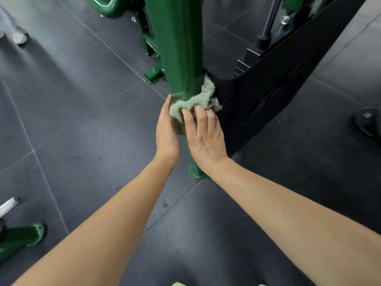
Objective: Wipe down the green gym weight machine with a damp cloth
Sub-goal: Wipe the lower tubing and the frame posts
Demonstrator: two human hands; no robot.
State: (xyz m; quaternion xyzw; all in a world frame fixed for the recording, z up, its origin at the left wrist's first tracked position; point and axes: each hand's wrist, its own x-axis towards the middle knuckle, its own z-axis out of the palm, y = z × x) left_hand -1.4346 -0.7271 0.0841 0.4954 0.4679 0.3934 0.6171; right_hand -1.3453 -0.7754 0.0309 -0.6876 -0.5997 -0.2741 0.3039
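- I see both of my bare forearms reaching forward and down toward a thick green post (pixel 181 48) of the weight machine, which runs from the top of the view down to a bolted foot plate (pixel 195 172) on the floor (pixel 82 120).
- A pale green terry cloth (pixel 198 98) is wrapped around the lower part of that post, bunched on its near and right sides.
- My left hand (pixel 167 131) lies along the left side of the post with its fingers fairly straight, pressing the cloth's left edge against the metal; the fingertips reach the post just above the cloth.
- My right hand (pixel 204 135) sits on the near-right side, its fingers (pixel 201 116) bent over the bunched cloth and digging into it, so this hand grips the cloth against the post.
- The two hands are close together, nearly touching at the thumbs' side, with the cloth between them.
- Just right of the post stands a black shroud panel (pixel 278 85), and the cloth's far edge touches it; behind it I can make out black weight plates (pixel 245 62) and a dark guide rod (pixel 270 23).
- More green frame parts show at the upper left (pixel 107 9) and the lower left corner (pixel 22 236).
- The floor is dark grey tile with pale seams.
- A light shoe (pixel 19 36) of another person stands at the upper left edge.
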